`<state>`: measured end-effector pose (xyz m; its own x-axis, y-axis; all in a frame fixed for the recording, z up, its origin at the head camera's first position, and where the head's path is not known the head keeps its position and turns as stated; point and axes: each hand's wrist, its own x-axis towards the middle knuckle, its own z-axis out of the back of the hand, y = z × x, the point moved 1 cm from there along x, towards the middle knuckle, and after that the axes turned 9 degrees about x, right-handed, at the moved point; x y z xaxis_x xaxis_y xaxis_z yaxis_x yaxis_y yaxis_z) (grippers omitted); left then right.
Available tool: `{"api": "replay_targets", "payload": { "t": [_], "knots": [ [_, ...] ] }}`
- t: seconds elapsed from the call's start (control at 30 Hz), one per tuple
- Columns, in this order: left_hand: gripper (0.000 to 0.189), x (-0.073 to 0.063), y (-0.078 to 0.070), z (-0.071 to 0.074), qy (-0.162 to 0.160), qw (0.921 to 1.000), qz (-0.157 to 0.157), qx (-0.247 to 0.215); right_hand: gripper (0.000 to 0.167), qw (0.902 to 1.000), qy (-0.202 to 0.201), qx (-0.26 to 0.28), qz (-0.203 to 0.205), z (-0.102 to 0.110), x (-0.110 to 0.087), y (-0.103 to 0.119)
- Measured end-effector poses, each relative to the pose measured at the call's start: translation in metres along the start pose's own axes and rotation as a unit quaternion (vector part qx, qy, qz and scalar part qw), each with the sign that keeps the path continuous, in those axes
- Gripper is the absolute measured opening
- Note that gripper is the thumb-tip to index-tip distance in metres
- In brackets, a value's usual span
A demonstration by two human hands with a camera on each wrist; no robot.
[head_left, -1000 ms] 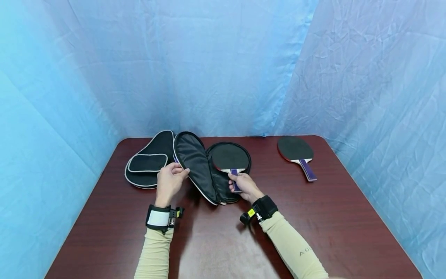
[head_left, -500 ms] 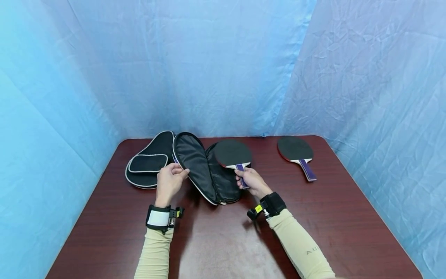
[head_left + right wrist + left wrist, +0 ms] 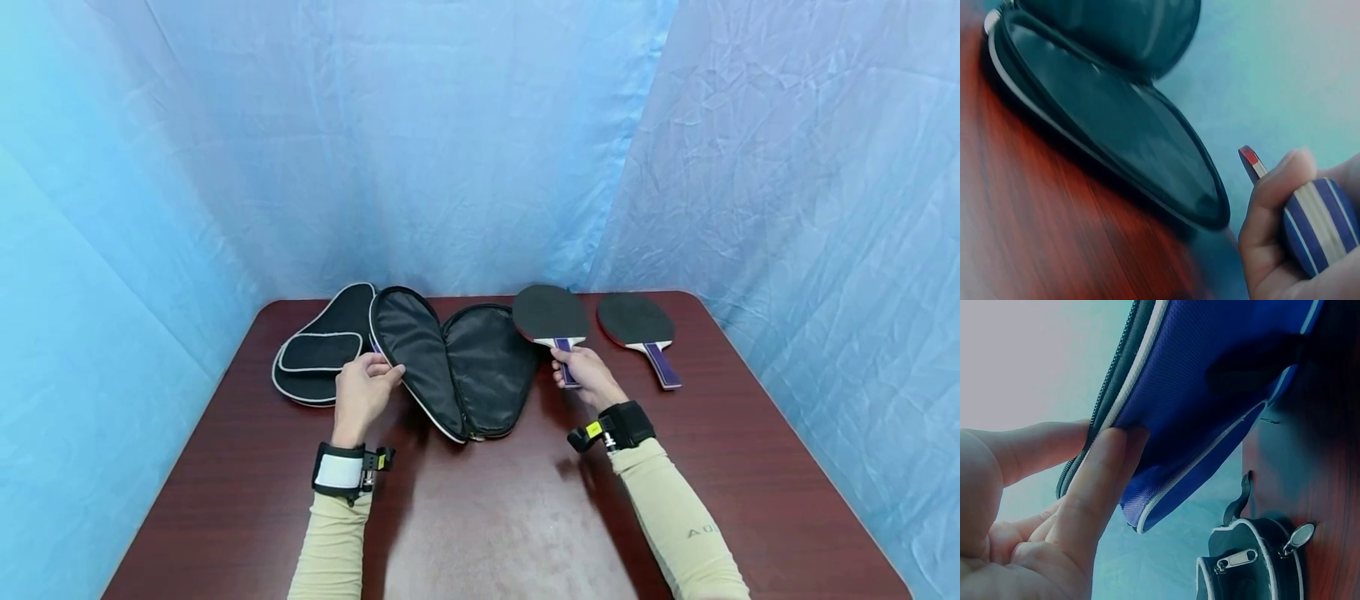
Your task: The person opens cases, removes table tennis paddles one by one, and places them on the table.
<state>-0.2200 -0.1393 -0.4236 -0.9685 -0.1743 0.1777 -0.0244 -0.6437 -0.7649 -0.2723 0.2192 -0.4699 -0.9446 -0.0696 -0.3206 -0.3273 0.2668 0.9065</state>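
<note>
With thumb and fingers my left hand (image 3: 365, 392) pinches the edge of an unzipped paddle case (image 3: 491, 367), holding its cover flap raised. In the left wrist view the outside of the case (image 3: 1210, 375) is blue with white piping and a zipper along the edge. The black lining shows in the head view, with nothing lying in it. My right hand (image 3: 588, 375) grips the purple-and-white handle of a table tennis paddle (image 3: 551, 312), black side up, just right of the case. The striped handle butt (image 3: 1322, 228) fills my palm in the right wrist view.
A second paddle (image 3: 636, 319) lies on the table at the back right, close beside the held one. Another case (image 3: 318, 352), black with white piping, lies zipped at the left. Blue cloth (image 3: 480, 150) hangs behind the brown table (image 3: 495, 517).
My right hand has drawn the paddle out of the case and moved it right, toward the second paddle. The left hand stays on the flap, almost unmoved.
</note>
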Motion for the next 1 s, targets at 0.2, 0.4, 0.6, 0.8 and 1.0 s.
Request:
{"api": "replay_targets", "payload": {
  "t": [0.2, 0.4, 0.6, 0.8, 1.0],
  "knots": [
    [0.024, -0.002, 0.004, 0.001, -0.003, 1.0, 0.003, 0.001, 0.037, 0.9997, -0.016, 0.009, -0.014, 0.02, 0.012, 0.002],
    [0.024, -0.003, 0.004, 0.003, -0.007, 1.0, 0.001, -0.002, 0.039, 0.9993, -0.024, -0.012, -0.026, 0.029, 0.022, -0.001],
    [0.024, -0.003, 0.004, 0.005, -0.006, 1.0, -0.001, -0.005, 0.029, 0.9987, -0.033, -0.016, -0.036, 0.033, 0.033, -0.006],
    [0.024, -0.003, 0.005, 0.007, -0.009, 0.9999, -0.003, 0.003, 0.028, 0.998, -0.038, -0.015, -0.048, 0.035, 0.039, -0.008],
    [0.023, -0.003, 0.007, 0.008, -0.01, 0.9999, -0.002, -0.001, 0.036, 0.9975, -0.037, -0.036, -0.047, 0.037, 0.043, -0.008]
  ]
}}
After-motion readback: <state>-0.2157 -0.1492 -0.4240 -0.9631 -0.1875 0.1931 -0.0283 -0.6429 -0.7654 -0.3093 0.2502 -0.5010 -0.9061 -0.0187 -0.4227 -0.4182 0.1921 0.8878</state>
